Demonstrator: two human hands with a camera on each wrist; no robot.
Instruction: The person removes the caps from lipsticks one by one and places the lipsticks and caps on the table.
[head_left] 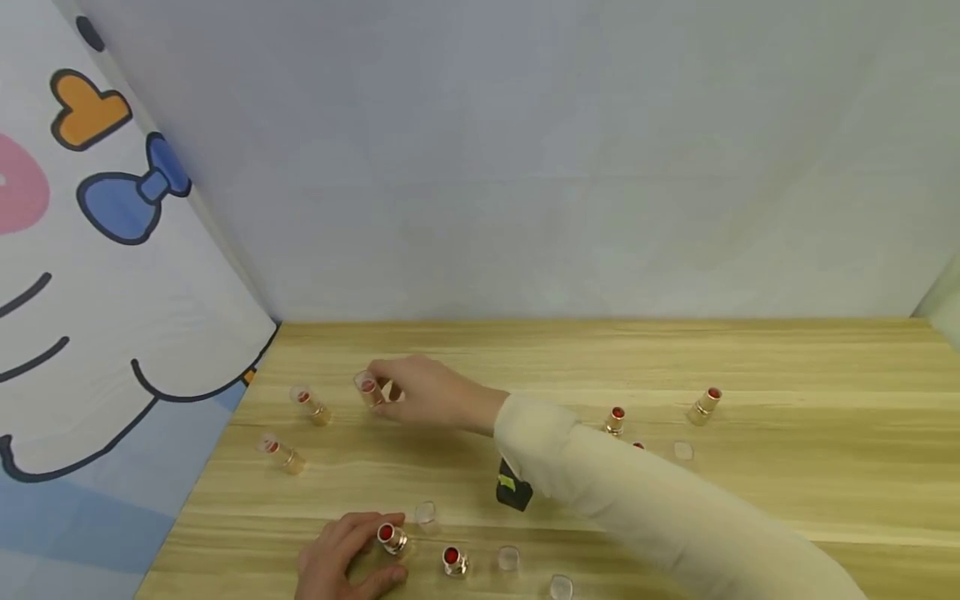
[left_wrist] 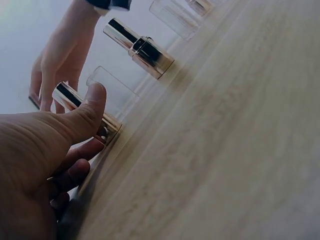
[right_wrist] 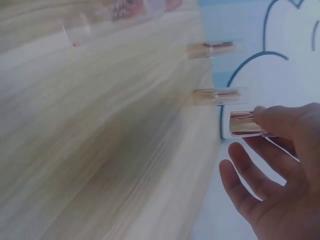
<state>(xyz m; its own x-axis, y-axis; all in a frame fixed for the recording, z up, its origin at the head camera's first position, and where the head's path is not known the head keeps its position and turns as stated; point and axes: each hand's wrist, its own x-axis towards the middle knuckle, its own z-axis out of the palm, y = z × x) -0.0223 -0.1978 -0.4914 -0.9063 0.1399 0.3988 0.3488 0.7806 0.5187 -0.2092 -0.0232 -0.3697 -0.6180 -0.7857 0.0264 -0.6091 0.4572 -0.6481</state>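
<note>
In the head view my right hand [head_left: 431, 390] reaches across to the far left and holds a capped lipstick [head_left: 369, 390] upright above the table. The right wrist view shows its thumb and fingers pinching the lipstick near the clear cap, gold base [right_wrist: 244, 123] exposed. Down at the near left, my left hand [head_left: 348, 554] has its thumb and fingers around an uncapped lipstick [head_left: 392, 538] with a red tip, which stands on the table; the thumb hides part of it in the left wrist view. Another uncapped lipstick [head_left: 454, 561] stands beside it.
Two capped lipsticks [head_left: 312, 407] stand at the left edge. Loose clear caps [head_left: 508, 558] lie near the front. Uncapped lipsticks [head_left: 705, 406] stand to the right, one partly behind the sleeve. A black object [head_left: 513, 487] with a yellow-green patch lies under the right forearm.
</note>
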